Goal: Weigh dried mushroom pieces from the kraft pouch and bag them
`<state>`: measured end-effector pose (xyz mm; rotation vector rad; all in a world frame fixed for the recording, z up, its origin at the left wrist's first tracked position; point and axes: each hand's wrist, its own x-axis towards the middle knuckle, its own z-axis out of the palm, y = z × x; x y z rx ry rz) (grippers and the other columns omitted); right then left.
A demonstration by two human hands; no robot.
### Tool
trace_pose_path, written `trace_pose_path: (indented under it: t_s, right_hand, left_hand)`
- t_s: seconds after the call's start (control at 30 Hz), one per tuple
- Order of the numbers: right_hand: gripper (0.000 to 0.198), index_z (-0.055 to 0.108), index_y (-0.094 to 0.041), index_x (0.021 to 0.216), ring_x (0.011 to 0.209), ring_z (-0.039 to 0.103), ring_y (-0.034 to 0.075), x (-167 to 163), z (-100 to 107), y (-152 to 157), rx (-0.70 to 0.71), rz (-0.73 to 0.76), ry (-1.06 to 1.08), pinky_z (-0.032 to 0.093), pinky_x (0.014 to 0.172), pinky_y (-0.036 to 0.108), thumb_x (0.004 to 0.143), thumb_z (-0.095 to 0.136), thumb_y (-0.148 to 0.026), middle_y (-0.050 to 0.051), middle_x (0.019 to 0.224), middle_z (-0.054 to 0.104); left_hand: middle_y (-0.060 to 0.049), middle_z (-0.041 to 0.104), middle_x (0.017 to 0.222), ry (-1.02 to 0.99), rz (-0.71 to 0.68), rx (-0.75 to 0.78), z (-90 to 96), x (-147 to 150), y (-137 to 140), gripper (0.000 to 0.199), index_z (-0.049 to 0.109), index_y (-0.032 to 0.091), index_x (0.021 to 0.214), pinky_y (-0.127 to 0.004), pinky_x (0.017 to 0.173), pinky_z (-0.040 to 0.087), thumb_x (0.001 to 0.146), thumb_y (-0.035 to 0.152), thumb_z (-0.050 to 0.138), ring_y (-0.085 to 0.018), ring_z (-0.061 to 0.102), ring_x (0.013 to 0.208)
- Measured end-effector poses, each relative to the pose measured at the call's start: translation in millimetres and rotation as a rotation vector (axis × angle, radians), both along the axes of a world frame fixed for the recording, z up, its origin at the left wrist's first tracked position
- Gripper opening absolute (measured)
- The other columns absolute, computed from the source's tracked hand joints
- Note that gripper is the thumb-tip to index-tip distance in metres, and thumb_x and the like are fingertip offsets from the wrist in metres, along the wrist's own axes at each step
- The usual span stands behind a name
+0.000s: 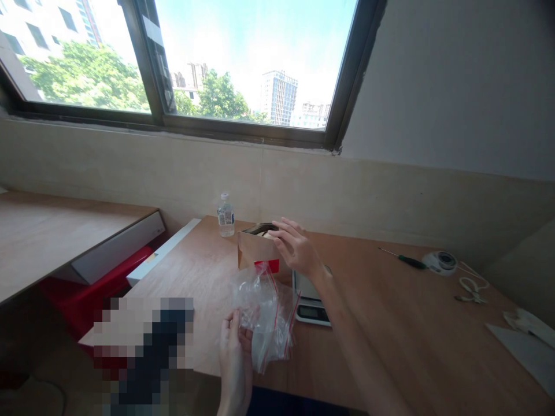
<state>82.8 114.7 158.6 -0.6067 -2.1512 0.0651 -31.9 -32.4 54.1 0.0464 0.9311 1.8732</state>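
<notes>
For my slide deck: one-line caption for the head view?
Left hand holds clear zip bags; right hand reaches over an open brown paper bag beside a scale.

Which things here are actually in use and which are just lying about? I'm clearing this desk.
In use: clear zip bags in the left hand; brown paper bag under the right hand; scale beside them.

Lying about: bottle, screwdriver, tape roll.

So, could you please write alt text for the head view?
A left hand holds clear zip bags while the right hand reaches over an open brown box on a wooden table, beside a scale and bottle.
</notes>
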Motion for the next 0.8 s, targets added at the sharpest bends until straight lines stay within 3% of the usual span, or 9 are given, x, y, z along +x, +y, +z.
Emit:
trace_pose_path:
  t_s: [0.13,0.27,0.37,0.43,0.53,0.63,0.7,0.8]
  right_hand:
    - [0.036,0.053,-0.023,0.126,0.132,0.037,0.018,5.2,-2.1,-13.1,-0.050,-0.071,0.069,0.031,0.109,0.042,0.096,0.034,-0.027,0.006,0.137,0.050]
    - [0.035,0.057,-0.024,0.122,0.128,0.043,0.019,9.0,-1.0,-27.8,-0.091,-0.125,0.042,0.025,0.111,0.046,0.096,0.034,-0.028,0.006,0.131,0.056]
    - [0.033,0.057,-0.024,0.120,0.128,0.043,0.019,9.6,-3.6,-50.2,-0.147,-0.168,0.197,0.029,0.109,0.044,0.095,0.035,-0.029,0.006,0.130,0.056]
    - [0.033,0.053,-0.023,0.122,0.126,0.045,0.021,8.4,-11.6,-68.2,-0.284,-0.211,0.320,0.034,0.106,0.042,0.093,0.040,-0.034,0.007,0.130,0.055]
    - [0.051,0.047,-0.021,0.126,0.118,0.052,0.024,7.1,-30.3,-84.3,-0.643,-0.168,0.402,0.043,0.097,0.041,0.082,0.059,-0.044,0.011,0.130,0.054]
    - [0.040,0.058,-0.017,0.104,0.088,0.066,0.022,10.9,-46.6,-79.8,-0.969,-0.012,0.507,0.053,0.074,0.034,0.078,0.061,-0.047,0.010,0.100,0.069]
    - [0.033,0.061,-0.017,0.089,0.071,0.066,0.020,15.1,-53.8,-71.5,-1.033,0.005,0.613,0.052,0.061,0.030,0.078,0.060,-0.048,0.007,0.079,0.070]
    - [0.033,0.062,-0.017,0.085,0.062,0.064,0.019,15.3,-64.4,-63.5,-0.985,-0.058,0.741,0.050,0.053,0.028,0.076,0.063,-0.049,0.005,0.069,0.068]
  left_hand:
    - [-0.003,0.067,0.084,0.045,-0.023,0.026,-2.8,0.0,-1.9,0.027,0.055,0.017,0.085,-0.025,0.069,0.052,0.068,0.031,0.071,-0.014,0.066,0.077]
    - [-0.004,0.067,0.088,0.110,-0.069,0.034,0.5,0.6,-5.1,0.031,0.056,0.017,0.085,-0.024,0.067,0.051,0.064,0.031,0.073,-0.015,0.064,0.077]
    - [-0.003,0.066,0.088,0.153,-0.102,0.045,2.6,2.7,-7.7,0.033,0.055,0.017,0.087,-0.024,0.067,0.049,0.064,0.032,0.074,-0.015,0.063,0.077]
    - [-0.003,0.065,0.088,0.190,-0.138,0.063,2.4,5.3,-9.1,0.034,0.055,0.018,0.090,-0.023,0.067,0.048,0.066,0.034,0.073,-0.014,0.062,0.077]
    - [-0.002,0.064,0.085,0.253,-0.225,0.103,0.5,9.6,-10.5,0.034,0.055,0.019,0.093,-0.022,0.062,0.046,0.069,0.035,0.071,-0.013,0.060,0.072]
    - [0.001,0.061,0.075,0.308,-0.242,0.089,-2.0,8.4,-10.3,0.031,0.055,0.019,0.086,-0.020,0.057,0.043,0.067,0.036,0.072,-0.012,0.056,0.064]
    - [0.002,0.059,0.070,0.384,-0.197,0.049,-4.1,2.5,-9.6,0.029,0.055,0.018,0.080,-0.020,0.058,0.042,0.066,0.036,0.073,-0.011,0.054,0.062]
    - [0.001,0.057,0.068,0.557,-0.160,-0.007,-6.5,-9.5,-10.9,0.029,0.054,0.018,0.077,-0.024,0.063,0.044,0.063,0.037,0.072,-0.014,0.054,0.063]
